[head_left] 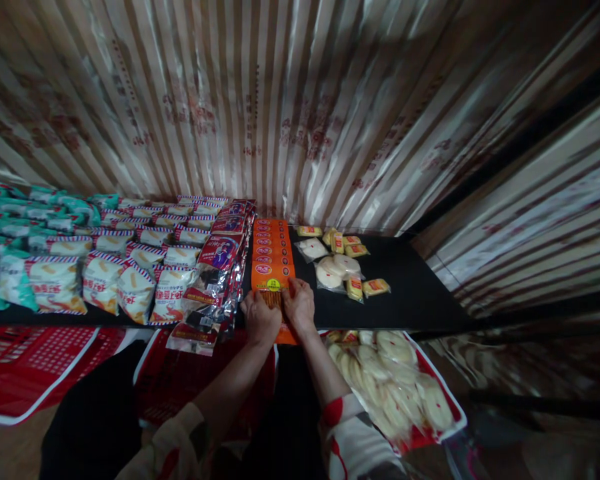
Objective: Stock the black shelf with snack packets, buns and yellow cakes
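Orange snack packets (270, 250) lie overlapped in a row on a black shelf (400, 273), running from the back toward me. At the front end of that row, both hands grip one orange packet with a clear window showing brown strips inside. My left hand (263, 318) is closed on its left side, fingers curled under. My right hand (300, 307) has its fingers closed on the right side. Left of them, dark red snack packets (220, 257) overlap in a stack whose front end hangs over the shelf edge.
White shrimp-snack bags (55, 283) and teal bags (5, 247) stand in rows at the left. Round white crackers (333, 272) and small yellow packets (375, 287) lie at the right. Below are red baskets (15, 373), with a cracker-filled basket (457, 417) at right. Striped plastic sheeting (260, 100) hangs behind.
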